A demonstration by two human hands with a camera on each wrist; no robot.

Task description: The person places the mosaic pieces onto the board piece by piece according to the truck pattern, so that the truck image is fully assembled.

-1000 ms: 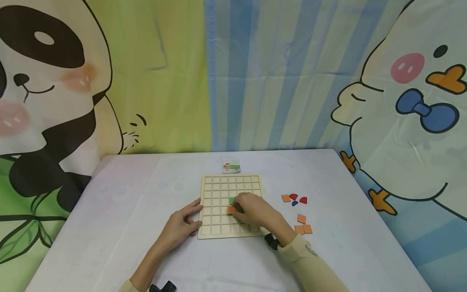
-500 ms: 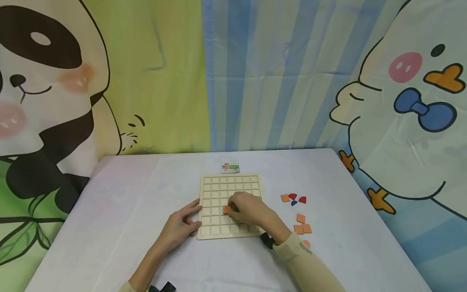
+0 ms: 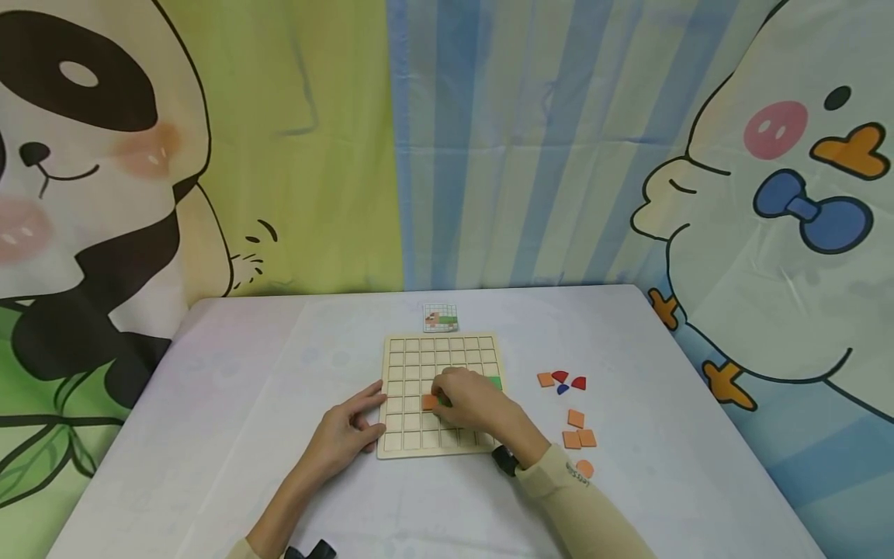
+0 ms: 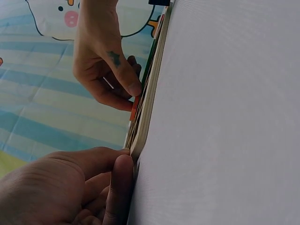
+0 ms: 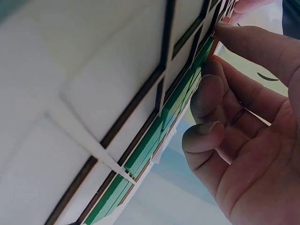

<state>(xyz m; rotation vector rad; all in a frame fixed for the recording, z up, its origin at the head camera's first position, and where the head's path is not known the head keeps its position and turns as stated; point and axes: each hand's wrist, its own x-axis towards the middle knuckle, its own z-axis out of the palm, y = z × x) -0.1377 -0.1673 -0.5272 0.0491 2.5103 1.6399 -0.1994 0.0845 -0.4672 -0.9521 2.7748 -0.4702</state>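
Note:
A wooden grid board (image 3: 412, 359) lies on the white table. My left hand (image 3: 349, 423) holds its left edge, thumb and index finger at the corner in the left wrist view. Over the middle of the board, my right hand (image 3: 471, 400) pinches an orange square tile (image 3: 429, 402) between thumb and index finger, close over the grid cells. Green tiles (image 5: 145, 147) sit in a row in the board beside that hand, partly hidden by it in the head view; one green tile (image 3: 496, 383) shows near the right edge.
A small picture card (image 3: 441, 317) lies behind the board. To the right are loose orange squares (image 3: 576, 418), red quarter-round pieces (image 3: 579, 383), a blue piece (image 3: 563, 389) and an orange round piece (image 3: 585, 468). Printed curtains (image 3: 335, 155) hang behind the table.
My right hand has slid left across the board with the orange tile, and the green tile near the right edge has come into view. The left hand keeps its place.

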